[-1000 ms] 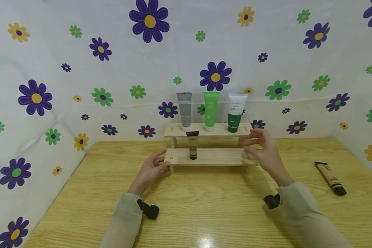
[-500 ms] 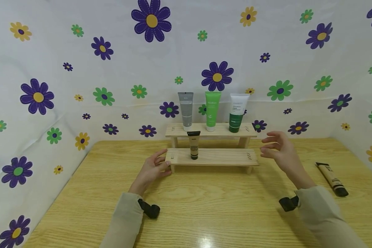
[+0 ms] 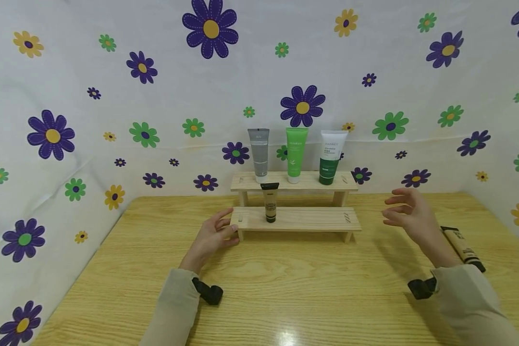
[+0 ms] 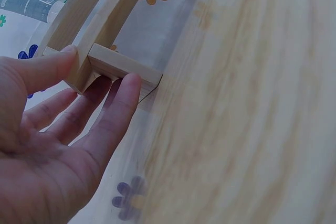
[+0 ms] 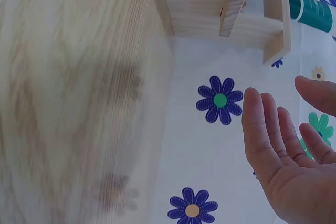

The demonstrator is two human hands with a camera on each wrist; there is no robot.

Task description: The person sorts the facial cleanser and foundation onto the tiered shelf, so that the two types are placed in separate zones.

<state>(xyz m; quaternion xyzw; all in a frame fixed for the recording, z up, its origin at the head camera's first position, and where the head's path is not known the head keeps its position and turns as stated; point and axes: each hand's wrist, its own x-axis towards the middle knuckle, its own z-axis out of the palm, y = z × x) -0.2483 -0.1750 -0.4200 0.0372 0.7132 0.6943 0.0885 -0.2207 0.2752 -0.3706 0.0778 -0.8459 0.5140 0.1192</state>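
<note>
My left hand (image 3: 213,234) holds the left end of the two-step wooden rack (image 3: 302,219). In the left wrist view the thumb (image 4: 55,71) lies on the board's end, with the fingertips against the leg below. On the lower step a small beige tube with a black cap (image 3: 270,204) stands upright. A grey tube (image 3: 259,154), a green tube (image 3: 295,154) and a white-and-green tube (image 3: 330,157) stand along the upper step. To the right of the rack my right hand (image 3: 417,221) hangs above the table, fingers loosely bent, holding nothing.
A second beige tube with a black cap (image 3: 462,246) lies on the wooden table (image 3: 285,288) at the right, partly behind my right forearm. A white flowered cloth (image 3: 164,96) hangs behind and beside the table.
My right hand has moved away from the rack's right end, out to the right towards the lying tube. The left hand and the rack have stayed in place.
</note>
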